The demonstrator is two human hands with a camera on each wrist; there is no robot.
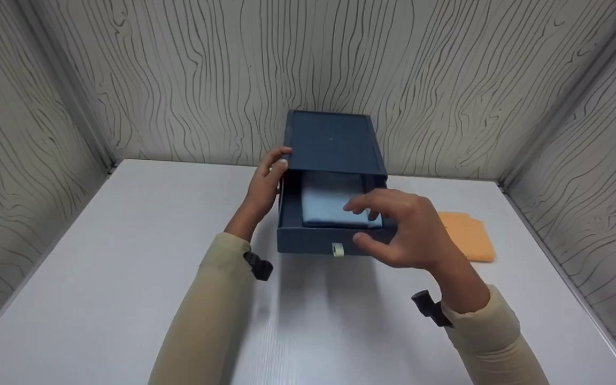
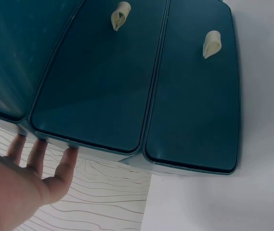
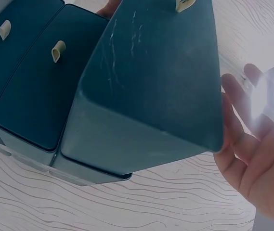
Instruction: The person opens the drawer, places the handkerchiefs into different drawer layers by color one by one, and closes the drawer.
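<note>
Left hand (image 1: 263, 188) rests loose fingers against the blue cabinet's (image 1: 335, 140) left side. Just right of them, the pulled-out drawer (image 1: 308, 240) points its tab (image 1: 338, 249) toward the viewer, long axis kinda front-to-back, pale-blue folded cloth (image 1: 329, 203) inside. Right hand (image 1: 409, 227) hovers there, fingers parted, gripping nothing; orange folded cloth (image 1: 471, 238) sits right of them on the worktop (image 1: 147, 256).

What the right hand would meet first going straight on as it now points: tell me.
Probably the folded blue cloth in the open drawer; in the head view the right hand hovers over its right side, aimed across it. Depth is unclear, so it might pass above.
</note>
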